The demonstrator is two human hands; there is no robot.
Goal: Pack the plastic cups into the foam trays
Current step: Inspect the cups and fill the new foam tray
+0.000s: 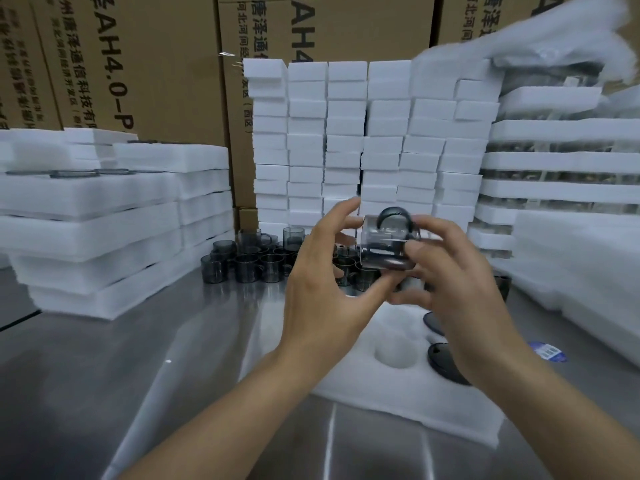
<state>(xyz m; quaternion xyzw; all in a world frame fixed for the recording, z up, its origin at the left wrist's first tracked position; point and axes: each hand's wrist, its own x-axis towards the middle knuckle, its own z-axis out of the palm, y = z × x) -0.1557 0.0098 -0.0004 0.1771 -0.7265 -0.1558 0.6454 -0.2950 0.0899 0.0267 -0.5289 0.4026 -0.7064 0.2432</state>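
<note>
1. A smoky see-through cup [388,249] is held on its side in the air, handle turned upward, above a foam tray [346,386].
2. The cup is clamped by the right hand [453,285]. The thumb is laid across the near wall and the fingers are curled beneath, so the cup sits at the fingertip end of the grip rather than in the palm.
3. The left hand [322,275] is spread at the cup's left end with its fingers curved toward it. Whether this grip is closed on the cup cannot be told.
4. The foam tray is laid on the steel worktop [138,375] just below the hands. One round pocket [396,353] is seen bare, and dark round pieces [446,363] are seated to its right.
5. Loose cups [249,259] are grouped on the worktop behind the hands.
6. Foam blocks [346,133] are stacked at the back, tray stacks [104,220] at the left, and cardboard boxes [149,64] behind them.
</note>
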